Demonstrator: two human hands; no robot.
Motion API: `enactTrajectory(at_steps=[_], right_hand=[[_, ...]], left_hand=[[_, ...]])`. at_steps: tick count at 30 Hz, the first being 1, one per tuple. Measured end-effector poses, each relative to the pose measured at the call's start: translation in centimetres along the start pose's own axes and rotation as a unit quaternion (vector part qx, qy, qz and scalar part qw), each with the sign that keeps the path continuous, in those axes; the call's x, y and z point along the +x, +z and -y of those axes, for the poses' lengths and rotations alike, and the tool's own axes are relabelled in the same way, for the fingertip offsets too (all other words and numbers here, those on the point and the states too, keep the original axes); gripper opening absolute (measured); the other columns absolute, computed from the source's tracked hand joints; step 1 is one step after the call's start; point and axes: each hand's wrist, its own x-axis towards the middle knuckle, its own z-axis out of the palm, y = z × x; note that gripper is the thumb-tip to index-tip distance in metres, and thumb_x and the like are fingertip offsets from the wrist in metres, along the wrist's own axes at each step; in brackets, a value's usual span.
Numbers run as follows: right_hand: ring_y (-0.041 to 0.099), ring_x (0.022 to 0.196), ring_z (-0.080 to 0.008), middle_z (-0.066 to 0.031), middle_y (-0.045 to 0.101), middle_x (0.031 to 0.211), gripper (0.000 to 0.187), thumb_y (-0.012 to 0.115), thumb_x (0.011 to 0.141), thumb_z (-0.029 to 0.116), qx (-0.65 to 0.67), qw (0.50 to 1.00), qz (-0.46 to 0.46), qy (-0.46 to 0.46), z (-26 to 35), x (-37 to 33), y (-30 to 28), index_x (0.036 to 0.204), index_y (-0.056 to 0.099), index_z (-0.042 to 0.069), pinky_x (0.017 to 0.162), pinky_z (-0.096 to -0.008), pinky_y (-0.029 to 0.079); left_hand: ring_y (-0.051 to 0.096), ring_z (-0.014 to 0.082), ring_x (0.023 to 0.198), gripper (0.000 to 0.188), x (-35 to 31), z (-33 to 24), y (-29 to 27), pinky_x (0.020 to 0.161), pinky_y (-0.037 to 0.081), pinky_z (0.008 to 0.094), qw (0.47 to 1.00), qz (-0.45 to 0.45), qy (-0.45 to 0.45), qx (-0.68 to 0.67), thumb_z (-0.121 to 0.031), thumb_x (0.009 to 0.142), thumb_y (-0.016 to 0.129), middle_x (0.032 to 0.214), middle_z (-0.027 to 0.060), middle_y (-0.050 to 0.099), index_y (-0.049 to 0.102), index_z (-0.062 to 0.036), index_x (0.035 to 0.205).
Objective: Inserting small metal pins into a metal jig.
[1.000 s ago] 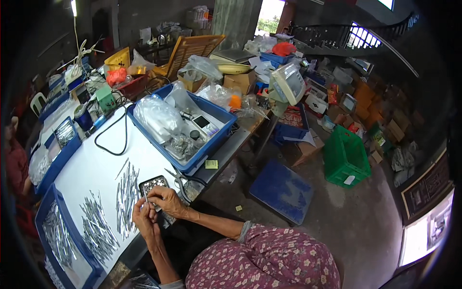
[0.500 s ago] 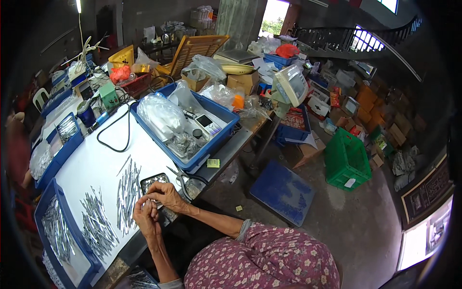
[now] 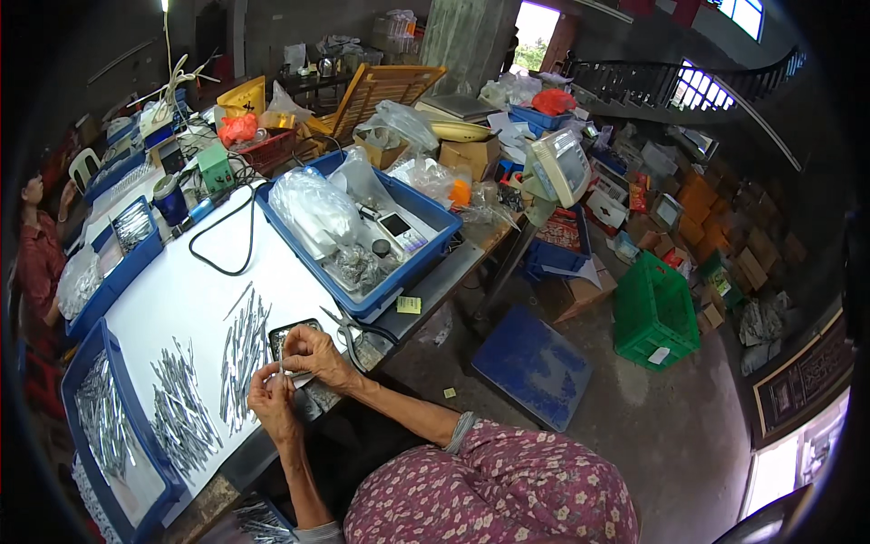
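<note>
Hands: left hand point(image 3: 272, 399) and right hand point(image 3: 313, 355) pinch one thin metal piece point(image 3: 283, 370), fingers pressed together.
Done: rows of metal pieces point(image 3: 243, 349) on the surface point(image 3: 172, 299).
Left: the blue tray point(image 3: 86, 363) at the near-left corner looks full.

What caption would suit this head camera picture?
Both hands pinch a thin metal pin over a white table strewn with pins.
</note>
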Motion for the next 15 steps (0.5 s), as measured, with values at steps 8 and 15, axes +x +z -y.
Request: enactTrajectory(at_steps=[8,15], right_hand=[[0.055,0.073,-0.0051,-0.0009,0.057,0.078,0.02,0.065,0.077,0.005,-0.077,0.997,-0.032,-0.003,-0.3,0.0,0.1,0.091,0.052,0.003,0.064,-0.0184,0.044],[0.055,0.072,-0.006,-0.001,0.058,0.076,0.011,0.06,0.076,0.001,-0.105,0.994,-0.002,-0.031,-0.3,0.1,-0.1,0.085,0.054,0.001,0.064,-0.0199,0.045]], left_hand=[[0.034,0.002,0.046,0.011,0.3,0.6,0.7,0.043,0.023,0.0165,0.995,-0.053,0.049,0.069,0.001,0.081,0.05,0.055,-0.0038,0.043,0.052,0.0033,0.091],[0.034,0.0017,0.047,0.011,0.4,-0.3,-0.3,0.044,0.024,0.0163,0.999,-0.016,-0.007,0.048,0.0,0.08,0.05,0.055,-0.0035,0.043,0.053,0.0025,0.091]])
